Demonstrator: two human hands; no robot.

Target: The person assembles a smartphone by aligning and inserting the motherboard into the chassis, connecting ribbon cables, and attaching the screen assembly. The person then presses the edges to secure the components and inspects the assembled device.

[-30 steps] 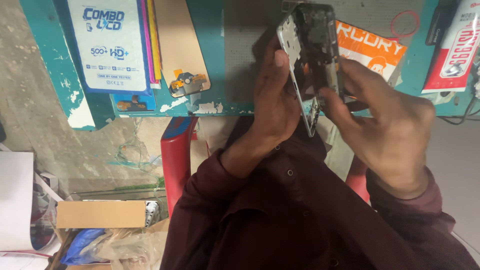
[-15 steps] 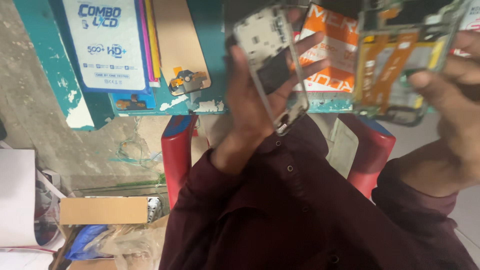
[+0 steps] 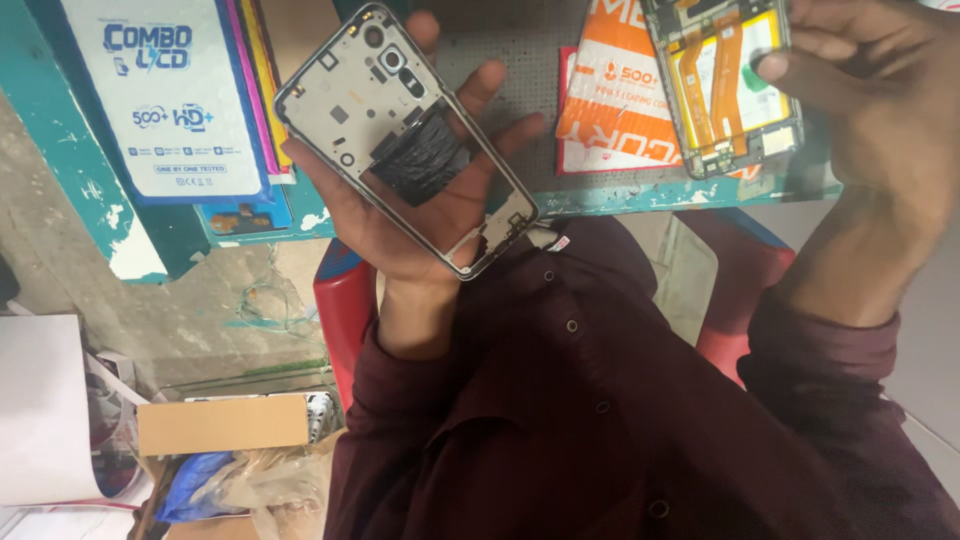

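My left hand (image 3: 430, 215) lies palm up and holds a grey phone middle frame (image 3: 340, 110), an open rectangular shell with camera holes and a black patch of tape in its middle. My right hand (image 3: 880, 110) grips the opened phone body (image 3: 725, 85) at the upper right; its yellow battery and orange flex cables face me. The two parts are held apart, both over the front edge of a teal workbench (image 3: 640, 195). My maroon sleeves and shirt fill the lower half of the view.
On the bench lie a white and blue flat box (image 3: 175, 95), coloured flat packs (image 3: 262, 100) beside it and an orange packet (image 3: 615, 110). A red plastic stool (image 3: 345, 300) is under me. A cardboard box (image 3: 225, 422), white paper (image 3: 40, 410) and plastic bags (image 3: 225, 480) lie on the floor at left.
The two phone parts, held together a second ago, have come apart. My left hand has turned the frame flat on its palm and lowered it; my right hand has carried the body to the right.
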